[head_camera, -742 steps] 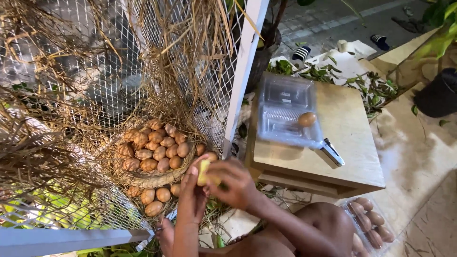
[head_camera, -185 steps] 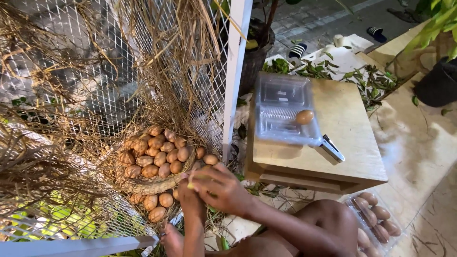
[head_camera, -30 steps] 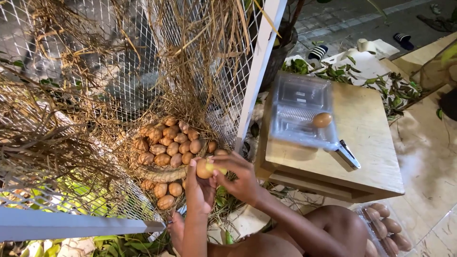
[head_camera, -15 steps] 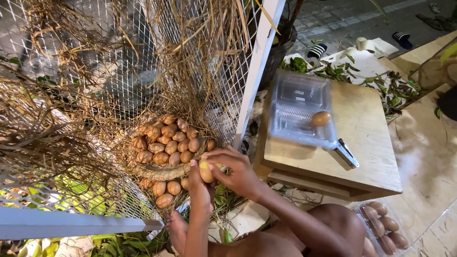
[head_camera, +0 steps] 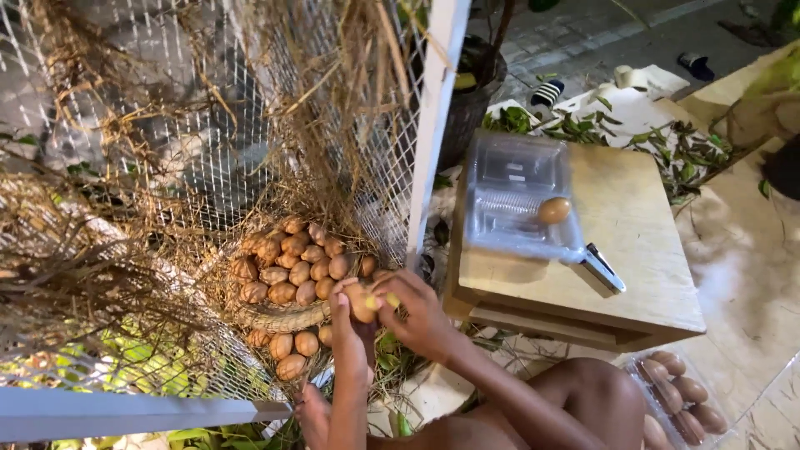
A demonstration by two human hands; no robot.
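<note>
Both hands are on one brown egg right by the wire cage: the left hand cups it from below and the right hand pinches it with the fingers closed around it. The clear tray on the wooden table has just a single egg in it. The nest looks still piled with eggs, so I'd say barely started.

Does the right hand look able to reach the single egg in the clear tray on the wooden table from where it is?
Probably yes. The right hand is busy on an egg with the left hand, but nothing stands between it and the egg in the clear tray.
</note>
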